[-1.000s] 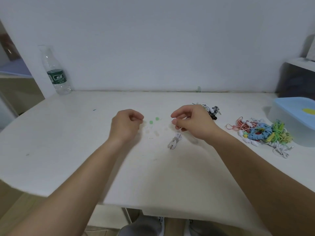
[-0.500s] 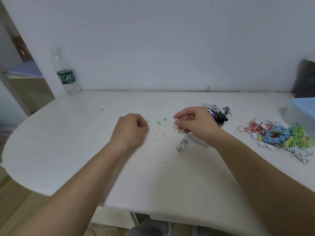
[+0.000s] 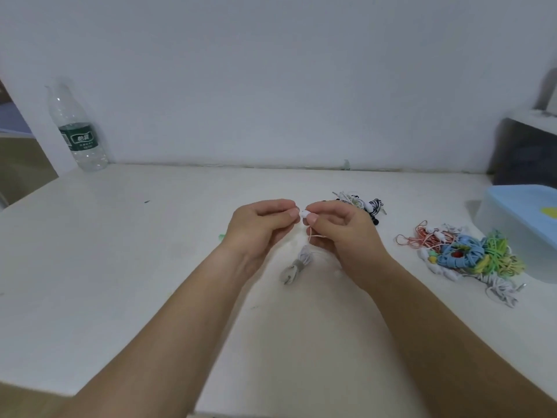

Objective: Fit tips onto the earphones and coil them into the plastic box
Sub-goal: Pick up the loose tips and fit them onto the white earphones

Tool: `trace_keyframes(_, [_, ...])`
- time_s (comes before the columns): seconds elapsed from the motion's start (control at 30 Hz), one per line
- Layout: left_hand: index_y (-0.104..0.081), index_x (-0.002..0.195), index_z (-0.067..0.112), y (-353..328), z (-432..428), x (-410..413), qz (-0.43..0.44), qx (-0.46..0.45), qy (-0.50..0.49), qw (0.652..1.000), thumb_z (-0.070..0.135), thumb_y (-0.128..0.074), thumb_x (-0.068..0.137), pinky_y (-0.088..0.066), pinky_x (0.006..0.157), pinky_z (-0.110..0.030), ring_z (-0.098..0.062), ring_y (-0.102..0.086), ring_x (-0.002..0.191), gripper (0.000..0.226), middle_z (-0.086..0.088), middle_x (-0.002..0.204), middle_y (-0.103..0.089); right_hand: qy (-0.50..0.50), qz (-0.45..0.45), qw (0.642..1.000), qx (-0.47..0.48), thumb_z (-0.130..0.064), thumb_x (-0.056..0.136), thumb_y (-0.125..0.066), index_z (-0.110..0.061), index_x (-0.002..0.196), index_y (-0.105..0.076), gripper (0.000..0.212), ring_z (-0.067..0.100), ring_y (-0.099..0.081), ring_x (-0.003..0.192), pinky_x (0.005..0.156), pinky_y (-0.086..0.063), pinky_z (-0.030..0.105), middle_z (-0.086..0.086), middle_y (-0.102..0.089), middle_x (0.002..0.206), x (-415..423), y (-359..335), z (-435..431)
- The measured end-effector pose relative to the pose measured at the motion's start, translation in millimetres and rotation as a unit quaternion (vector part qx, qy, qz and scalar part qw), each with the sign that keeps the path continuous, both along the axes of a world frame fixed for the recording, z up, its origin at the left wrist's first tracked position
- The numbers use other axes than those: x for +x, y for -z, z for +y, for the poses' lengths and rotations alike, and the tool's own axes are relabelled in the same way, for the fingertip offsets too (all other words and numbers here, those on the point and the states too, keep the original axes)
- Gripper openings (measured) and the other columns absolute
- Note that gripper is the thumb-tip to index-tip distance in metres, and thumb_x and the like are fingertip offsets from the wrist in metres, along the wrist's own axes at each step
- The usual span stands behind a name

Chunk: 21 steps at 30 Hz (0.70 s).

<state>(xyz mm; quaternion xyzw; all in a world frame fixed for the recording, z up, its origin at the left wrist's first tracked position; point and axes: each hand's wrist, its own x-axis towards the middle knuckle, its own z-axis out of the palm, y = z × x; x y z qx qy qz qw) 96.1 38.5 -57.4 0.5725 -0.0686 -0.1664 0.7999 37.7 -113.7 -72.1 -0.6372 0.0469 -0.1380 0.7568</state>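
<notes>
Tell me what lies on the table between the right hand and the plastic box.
The head view shows a tangled pile of coloured earphones between the right hand and the plastic box, nearer the box.

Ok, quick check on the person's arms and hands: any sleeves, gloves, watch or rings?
Nothing worn that shows. The left hand and right hand have no gloves, and no rings on the fingers in view. The left forearm and right forearm are bare down to the frame's bottom edge: no sleeves, watch, bands or markings.
</notes>
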Motion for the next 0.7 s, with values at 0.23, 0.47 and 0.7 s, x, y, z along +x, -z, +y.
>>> trace_keyframes(0.23, [-0.070,0.101,-0.001,1.5,6.1,-2.4,0.055,-0.050,0.046,0.996,-0.010,-0.059,0.092,-0.059,0.073,-0.017,-0.017,-0.075,0.088,0.017,-0.015,0.097,-0.076,0.008,-0.010,1.000,-0.008,-0.002,0.088,-0.071,-0.009,0.095,-0.072,0.010,0.018,-0.062,0.072,0.072,-0.055,0.030,0.005,-0.066,0.069,1.5,0.1,1.8])
trace_keyframes(0.47, [-0.069,0.102,0.004,1.5,7.8,-6.9,0.027,-0.024,0.060,0.998,-0.005,-0.064,0.090,-0.059,0.074,-0.018,-0.016,-0.075,0.084,0.016,-0.010,0.090,-0.077,0.012,-0.016,0.999,-0.025,0.000,0.089,-0.069,-0.010,0.094,-0.071,0.012,0.018,-0.064,0.072,0.073,-0.057,0.030,0.004,-0.067,0.069,-1.3,-2.3,3.4])
trace_keyframes(0.7, [-0.071,0.099,0.006,2.6,8.5,-6.8,0.020,-0.027,0.061,0.998,-0.003,-0.066,0.090,-0.059,0.071,-0.018,-0.016,-0.074,0.081,0.014,-0.009,0.089,-0.075,0.021,-0.017,0.999,-0.022,0.001,0.089,-0.068,-0.011,0.094,-0.072,0.013,0.015,-0.064,0.071,0.071,-0.056,0.028,0.006,-0.067,0.075,-1.9,-4.1,4.9])
